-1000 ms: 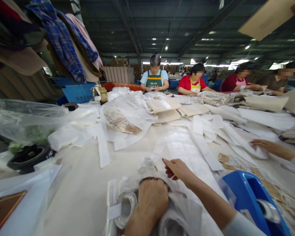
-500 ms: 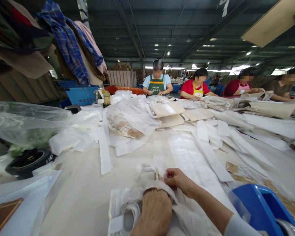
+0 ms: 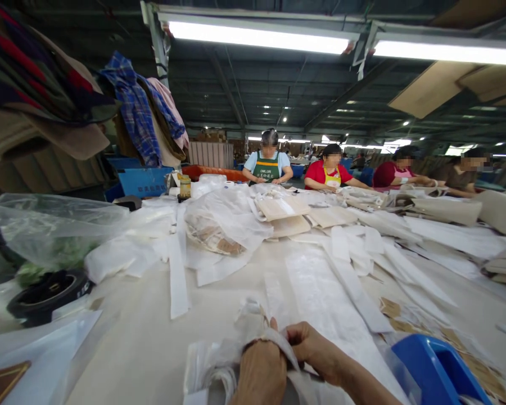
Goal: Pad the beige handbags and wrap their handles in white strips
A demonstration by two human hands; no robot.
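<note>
In the head view my left hand point(image 3: 263, 368) reaches wrist-deep under the folded edge of an off-white cloth point(image 3: 253, 329) at the near middle of the table. Cloth hides most of its fingers; one fingertip pokes up beyond the edge. Just to the right, my right hand point(image 3: 312, 346) pinches the rim of that cloth between thumb and fingers. A looped bundle of white cord point(image 3: 222, 378) lies left of my left wrist, on clear plastic packaging.
Plastic bags point(image 3: 230, 214) and flat beige pieces point(image 3: 282, 207) are heaped across the table. A blue tape dispenser point(image 3: 434, 360) stands right, a black round container point(image 3: 50, 292) left. Several people sit opposite. Fluorescent lights point(image 3: 257, 36) hang overhead.
The view has tilted up, bringing overhead lights into sight. My right hand still grips the cloth rim, and the brownish sliver between my hands no longer shows.
</note>
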